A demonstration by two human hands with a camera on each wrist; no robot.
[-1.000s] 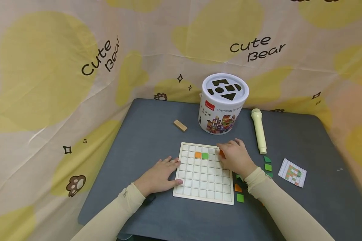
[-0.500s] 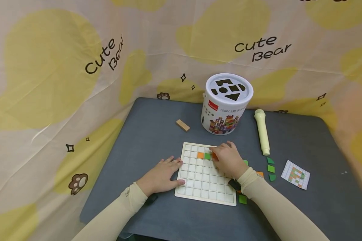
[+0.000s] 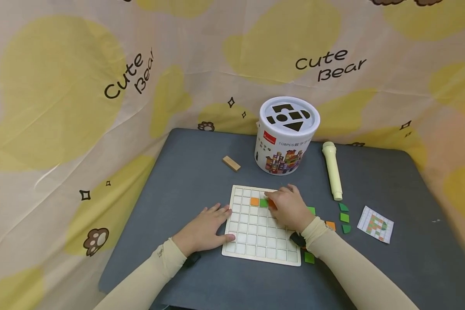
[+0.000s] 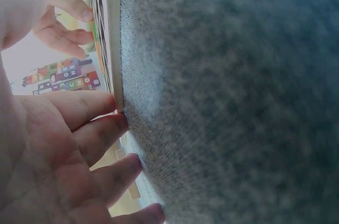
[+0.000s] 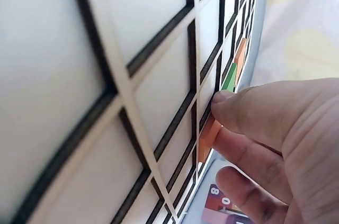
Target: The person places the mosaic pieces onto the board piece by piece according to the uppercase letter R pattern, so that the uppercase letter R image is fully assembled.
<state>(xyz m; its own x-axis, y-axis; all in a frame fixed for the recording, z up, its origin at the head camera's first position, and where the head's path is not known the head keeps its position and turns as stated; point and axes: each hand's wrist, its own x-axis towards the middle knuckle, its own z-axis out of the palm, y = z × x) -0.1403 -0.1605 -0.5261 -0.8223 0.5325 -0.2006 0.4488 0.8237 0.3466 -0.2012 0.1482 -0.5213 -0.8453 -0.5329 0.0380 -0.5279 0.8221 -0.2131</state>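
Pale gridded board flat; green tile in cell; held orange tile alongside, perhaps tilted.

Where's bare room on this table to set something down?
Left of the wooden block, beyond the left hand; also right of the yellow stick, beyond the card. Between grid board and card it's crowded: loose tiles, the right sleeve.

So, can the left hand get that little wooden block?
Probably yes: only table shows between the left hand and the wooden block. It would just need to leave the edge of the grid board.
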